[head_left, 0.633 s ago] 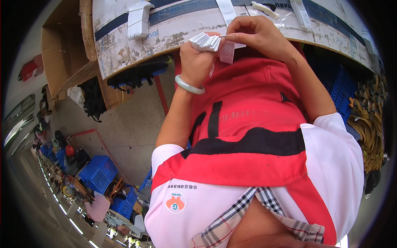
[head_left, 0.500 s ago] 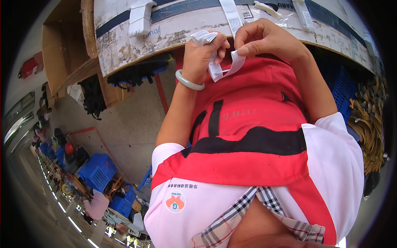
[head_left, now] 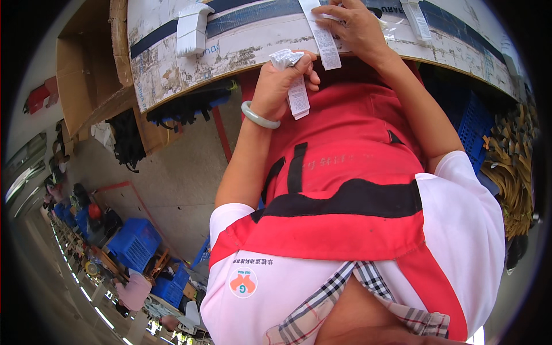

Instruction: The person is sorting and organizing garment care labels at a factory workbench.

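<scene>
My left hand (head_left: 287, 83) is closed round a folded bundle of white printed labels (head_left: 298, 98). The bundle's top sticks up above the fingers, and its lower end hangs below them in front of the red apron. On the table, a long white label strip (head_left: 325, 49) lies with its near end hanging over the front edge. My right hand (head_left: 359, 31) is above the strip's far part, fingers apart and reaching leftward across it. The fingertips appear to touch the strip.
The worn, taped table (head_left: 241, 43) carries another white label stack (head_left: 191, 31) at left and one (head_left: 416, 22) at right. An open cardboard box (head_left: 95, 63) stands left of it. Black straps (head_left: 127, 138) hang below. A blue crate (head_left: 478, 129) is at right.
My right hand has let go of the loose strip end near my left hand and moved up to the strip on the table. The labels in my left hand now hang straight.
</scene>
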`<state>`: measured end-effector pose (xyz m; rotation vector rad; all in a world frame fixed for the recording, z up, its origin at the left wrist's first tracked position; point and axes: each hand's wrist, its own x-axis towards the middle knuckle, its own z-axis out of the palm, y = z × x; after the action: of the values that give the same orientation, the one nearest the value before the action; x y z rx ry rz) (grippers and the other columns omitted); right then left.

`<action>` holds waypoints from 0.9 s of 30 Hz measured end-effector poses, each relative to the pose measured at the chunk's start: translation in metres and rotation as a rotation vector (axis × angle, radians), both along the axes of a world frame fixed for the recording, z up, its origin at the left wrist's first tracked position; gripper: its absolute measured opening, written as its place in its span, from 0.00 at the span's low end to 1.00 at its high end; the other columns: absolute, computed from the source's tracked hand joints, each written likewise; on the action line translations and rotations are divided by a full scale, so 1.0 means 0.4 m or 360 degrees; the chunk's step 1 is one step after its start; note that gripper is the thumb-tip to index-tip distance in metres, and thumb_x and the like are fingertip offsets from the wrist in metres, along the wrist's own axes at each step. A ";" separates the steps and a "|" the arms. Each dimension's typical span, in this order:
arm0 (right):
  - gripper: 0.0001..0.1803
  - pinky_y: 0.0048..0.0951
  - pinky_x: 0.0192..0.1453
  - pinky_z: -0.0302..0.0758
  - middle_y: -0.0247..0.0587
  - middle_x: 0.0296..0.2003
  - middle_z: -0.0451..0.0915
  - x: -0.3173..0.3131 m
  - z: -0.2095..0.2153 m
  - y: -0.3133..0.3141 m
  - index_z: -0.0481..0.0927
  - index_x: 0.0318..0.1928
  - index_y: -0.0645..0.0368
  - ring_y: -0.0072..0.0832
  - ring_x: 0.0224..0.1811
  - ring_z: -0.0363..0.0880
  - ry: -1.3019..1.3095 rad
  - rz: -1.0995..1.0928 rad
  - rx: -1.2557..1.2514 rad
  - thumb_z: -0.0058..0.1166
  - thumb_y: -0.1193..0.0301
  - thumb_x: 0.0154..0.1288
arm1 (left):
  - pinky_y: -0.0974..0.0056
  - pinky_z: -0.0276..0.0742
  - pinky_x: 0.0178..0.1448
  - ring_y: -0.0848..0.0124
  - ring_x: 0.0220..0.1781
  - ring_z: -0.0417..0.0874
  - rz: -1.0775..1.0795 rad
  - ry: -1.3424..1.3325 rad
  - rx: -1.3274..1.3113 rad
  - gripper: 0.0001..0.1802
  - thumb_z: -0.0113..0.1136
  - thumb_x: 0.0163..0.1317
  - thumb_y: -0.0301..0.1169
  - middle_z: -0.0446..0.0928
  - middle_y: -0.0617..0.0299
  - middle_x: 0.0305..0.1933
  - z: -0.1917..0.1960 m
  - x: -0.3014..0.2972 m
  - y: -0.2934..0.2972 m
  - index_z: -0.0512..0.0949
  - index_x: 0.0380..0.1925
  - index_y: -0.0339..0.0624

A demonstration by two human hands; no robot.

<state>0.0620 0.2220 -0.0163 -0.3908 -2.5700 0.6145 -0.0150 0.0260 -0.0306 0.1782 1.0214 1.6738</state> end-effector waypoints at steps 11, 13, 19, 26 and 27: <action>0.07 0.33 0.39 0.77 0.44 0.37 0.78 -0.009 -0.018 -0.004 0.85 0.36 0.57 0.38 0.36 0.80 0.0142 0.0026 -0.0240 0.64 0.69 0.58 | 0.76 0.66 0.24 0.81 0.22 0.74 0.0344 0.0819 -0.0194 0.07 0.69 0.59 0.25 0.81 0.65 0.28 0.013 -0.008 0.007 0.84 0.37 0.38; 0.07 0.33 0.39 0.77 0.44 0.37 0.79 -0.015 -0.049 0.014 0.85 0.36 0.57 0.38 0.35 0.80 0.0209 0.0082 -0.0094 0.64 0.69 0.58 | 0.76 0.66 0.25 0.82 0.22 0.74 0.0317 0.0829 -0.0189 0.07 0.69 0.59 0.25 0.81 0.65 0.27 0.005 -0.005 0.014 0.84 0.38 0.38; 0.06 0.35 0.43 0.76 0.44 0.37 0.79 0.007 0.025 -0.032 0.86 0.36 0.56 0.41 0.41 0.78 -0.0057 0.0286 -0.0979 0.64 0.70 0.58 | 0.74 0.72 0.32 0.80 0.28 0.78 0.0659 0.1664 -0.0127 0.09 0.68 0.58 0.23 0.82 0.65 0.30 -0.011 -0.024 0.028 0.84 0.39 0.37; 0.09 0.21 0.47 0.76 0.32 0.38 0.81 0.049 0.074 -0.070 0.83 0.44 0.61 0.19 0.39 0.78 -0.0033 0.0434 -0.1068 0.60 0.70 0.66 | 0.73 0.74 0.34 0.80 0.30 0.79 0.0424 0.1429 -0.0079 0.09 0.66 0.57 0.21 0.81 0.65 0.30 0.019 -0.017 -0.010 0.84 0.39 0.37; 0.09 0.21 0.47 0.76 0.32 0.38 0.81 0.052 0.064 -0.065 0.83 0.44 0.61 0.19 0.39 0.78 -0.0033 0.0432 -0.1069 0.60 0.70 0.66 | 0.75 0.71 0.30 0.81 0.28 0.78 0.0387 0.1276 -0.0078 0.09 0.66 0.58 0.21 0.81 0.66 0.28 0.024 -0.016 -0.012 0.84 0.40 0.36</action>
<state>0.0827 0.1958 0.0093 -0.2540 -2.3872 1.5850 -0.0213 0.0214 -0.0209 0.7608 1.7261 1.8257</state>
